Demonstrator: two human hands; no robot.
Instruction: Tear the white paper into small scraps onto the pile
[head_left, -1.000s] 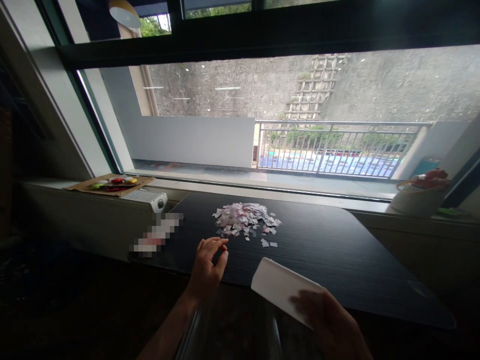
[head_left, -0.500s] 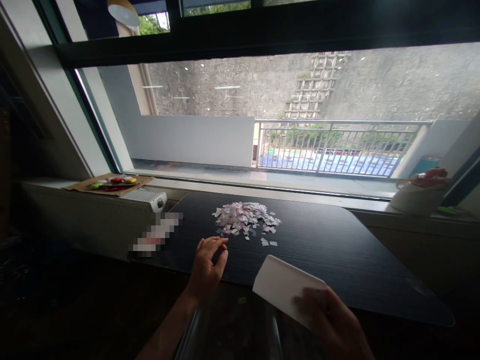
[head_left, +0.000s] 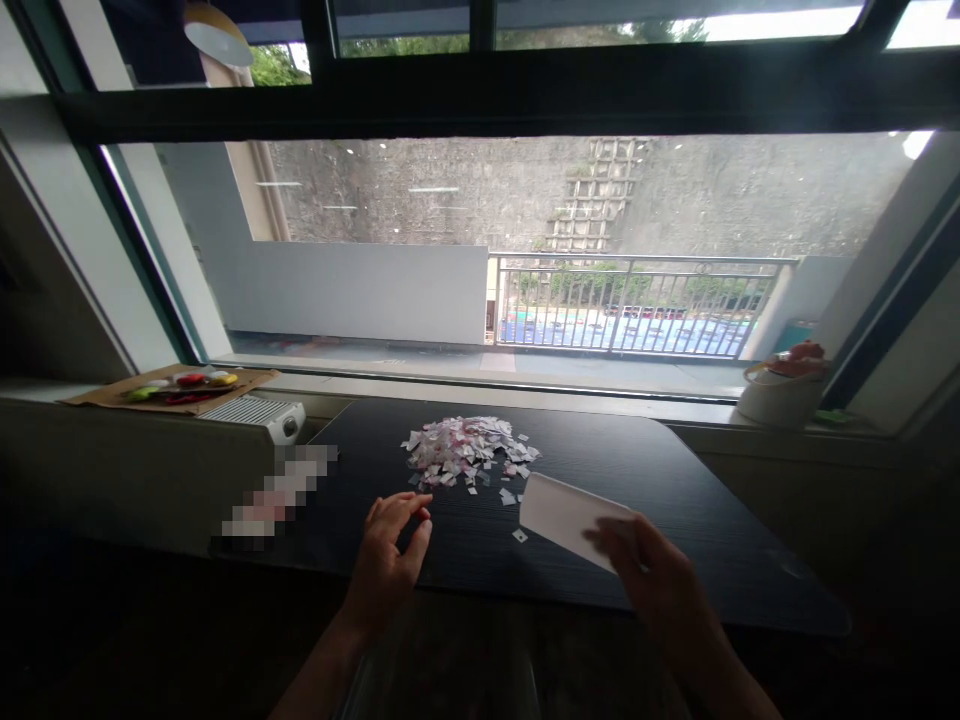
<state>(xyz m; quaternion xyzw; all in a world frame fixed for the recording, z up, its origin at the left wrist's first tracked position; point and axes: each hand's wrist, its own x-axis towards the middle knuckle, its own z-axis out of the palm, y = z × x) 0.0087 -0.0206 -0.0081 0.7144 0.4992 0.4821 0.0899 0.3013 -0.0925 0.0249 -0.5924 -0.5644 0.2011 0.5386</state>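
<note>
A heap of small white and pinkish paper pieces (head_left: 463,448) lies on the dark tabletop (head_left: 645,460). My left hand (head_left: 394,540) hovers on the near side of the heap, holding nothing, with its thumb apart from its loosely curved fingers. In my right hand (head_left: 652,560) is a white flat card (head_left: 566,515), gripped at its right end and tilted over the table. The card's far left corner is close to a few loose pieces (head_left: 510,497). One single piece (head_left: 520,536) lies just left of the card, away from the heap.
A blurred-out patch (head_left: 277,500) covers something at the table's left edge. Cardboard with colourful items (head_left: 184,385) rests on the ledge beside a white heater (head_left: 281,425). A white container (head_left: 780,390) stands on the right sill. Below the table's front edge, a dim clear-edged shape (head_left: 532,665) shows.
The whole view has shifted. My right hand has brought the card forward over the table, nearer the heap. A single piece now shows beside the card. My left hand keeps about the same pose.
</note>
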